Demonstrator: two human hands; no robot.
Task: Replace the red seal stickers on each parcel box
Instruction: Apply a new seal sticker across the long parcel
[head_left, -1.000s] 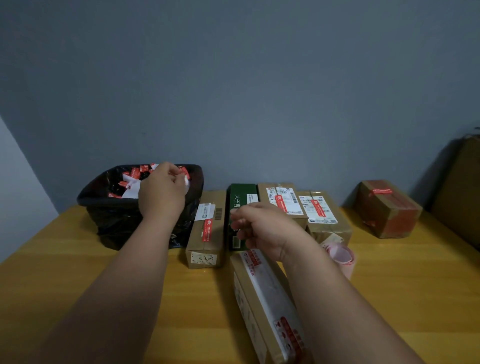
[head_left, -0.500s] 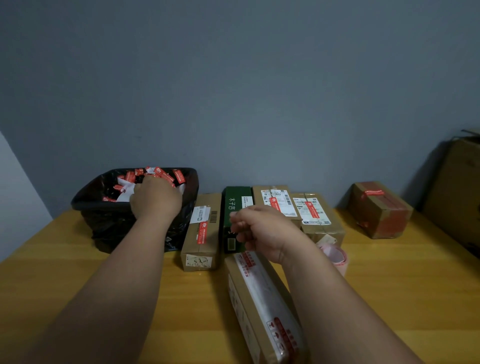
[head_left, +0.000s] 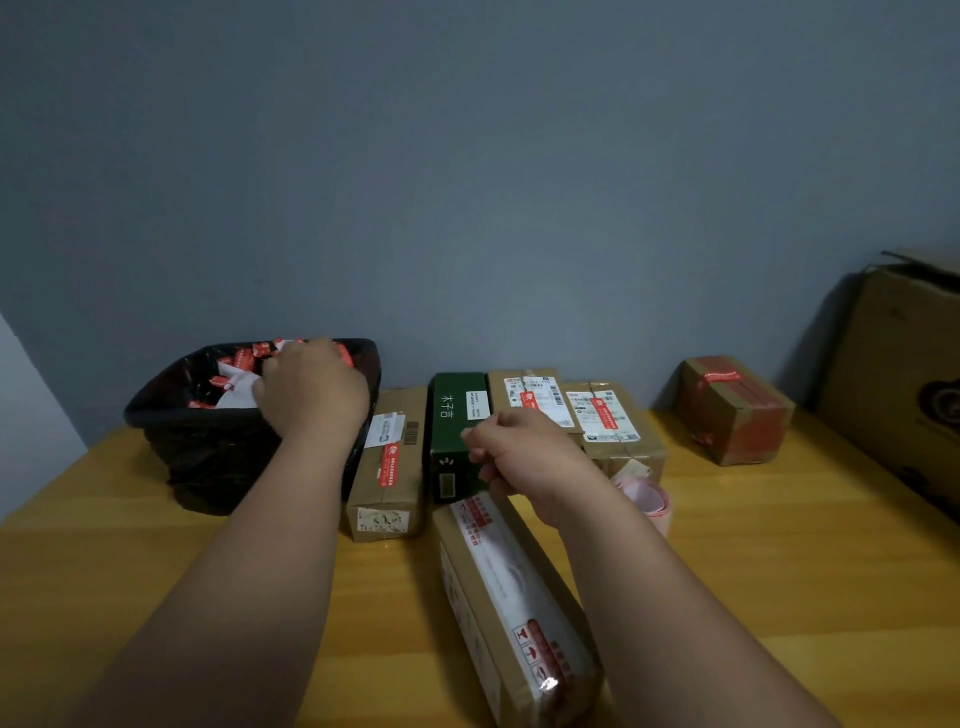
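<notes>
My left hand reaches down into a black-lined bin full of crumpled red seal stickers and white backing paper; its fingertips are hidden. My right hand hovers with curled fingers over the far end of a long brown parcel box, and nothing shows in its grip. That box lies lengthwise toward me and has red print at both ends. Behind it stand a brown box with a red seal sticker, a green box and two labelled brown boxes.
A pinkish sticker roll lies just right of my right wrist. A box wrapped in red tape stands farther right, and a large carton fills the right edge. Everything rests on a wooden table against a grey wall.
My left hand, first holding a scrap above the bin, has dropped lower into it. My right hand has stayed curled over the long box.
</notes>
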